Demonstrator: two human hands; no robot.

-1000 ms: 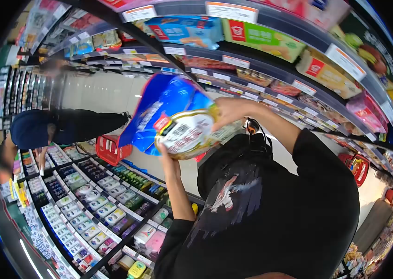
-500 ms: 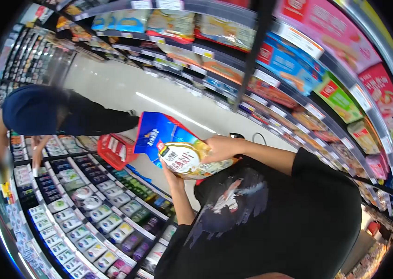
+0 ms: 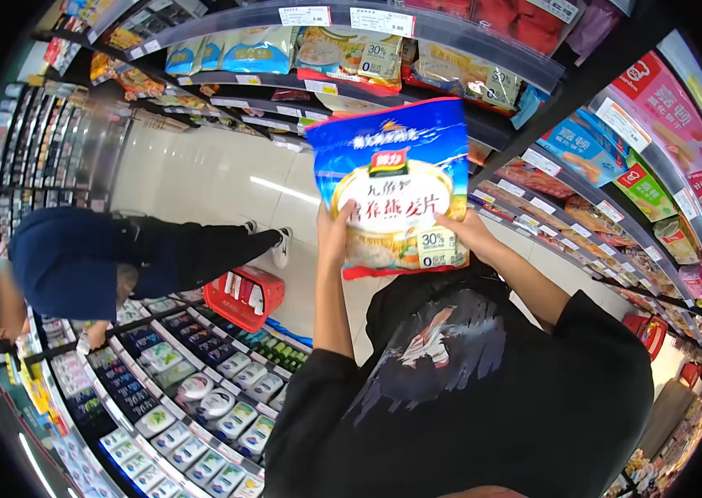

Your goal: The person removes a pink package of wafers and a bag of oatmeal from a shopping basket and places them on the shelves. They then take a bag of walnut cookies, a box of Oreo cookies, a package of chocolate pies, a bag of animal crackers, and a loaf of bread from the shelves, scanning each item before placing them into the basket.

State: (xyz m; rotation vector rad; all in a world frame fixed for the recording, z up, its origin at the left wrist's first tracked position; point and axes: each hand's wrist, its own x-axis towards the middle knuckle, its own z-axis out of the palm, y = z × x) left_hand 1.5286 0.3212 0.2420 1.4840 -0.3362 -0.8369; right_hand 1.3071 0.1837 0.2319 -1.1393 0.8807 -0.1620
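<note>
A blue, white and red bag of oatmeal (image 3: pixel 401 178) is held upright in front of my chest, its printed front facing me. At its left edge my left hand (image 3: pixel 335 234) grips it, the thumb lying on the front. My right hand (image 3: pixel 469 235) closes on the lower right edge, also with the thumb on the front. The other fingers of both hands are hidden behind the bag. Similar oatmeal bags (image 3: pixel 351 56) stand on the shelf beyond it.
A person in dark clothes (image 3: pixel 77 261) leans over the left shelf of boxed goods (image 3: pixel 177 432). A red shopping basket (image 3: pixel 245 297) sits on the floor near them. Snack packets (image 3: pixel 583 149) fill the right shelf, and a pale aisle floor (image 3: pixel 202 162) runs between.
The oatmeal bag has moved up and to the right, from tilted to nearly upright, both hands still holding it. The view has shifted, and the other person leans lower.
</note>
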